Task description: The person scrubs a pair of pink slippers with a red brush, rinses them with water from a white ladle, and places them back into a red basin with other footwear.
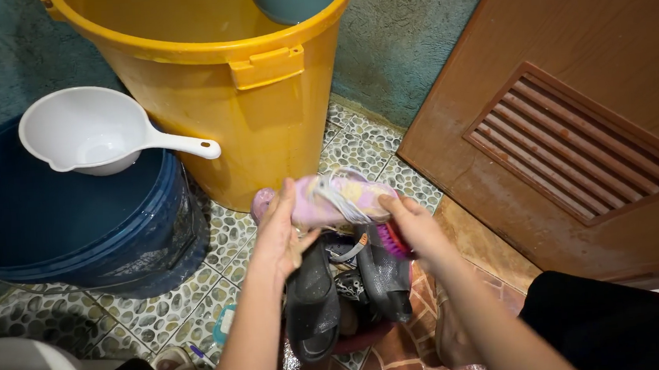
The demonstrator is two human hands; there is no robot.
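From the head view, we worked in a tight corner. The tall yellow plastic bucket (214, 77) stood straight ahead, its base close beyond our fingers, and the dark blue plastic tub (77, 218) sat just beside it on the left, with a white plastic dipper (94, 130) resting across its rim. A brown wooden door (572, 114) with a slatted vent closed off the right side. The only bare pebble-patterned tile floor (160, 305) ran in a narrow strip between the tub and our arms.

We held a small pink fabric shoe (338, 200) up between both hands, above a heap of dark footwear in which a black rubber sandal (312, 302) lay uppermost, near a pink-bristled scrub brush (397, 238). Our left hand (283, 238) was curled around the shoe's near end, thumb below and fingers wrapped over. Our right hand (413, 225) pinched the opposite end with bent fingers. Both forearms reached forward from the lower edge, converging on the shoe.
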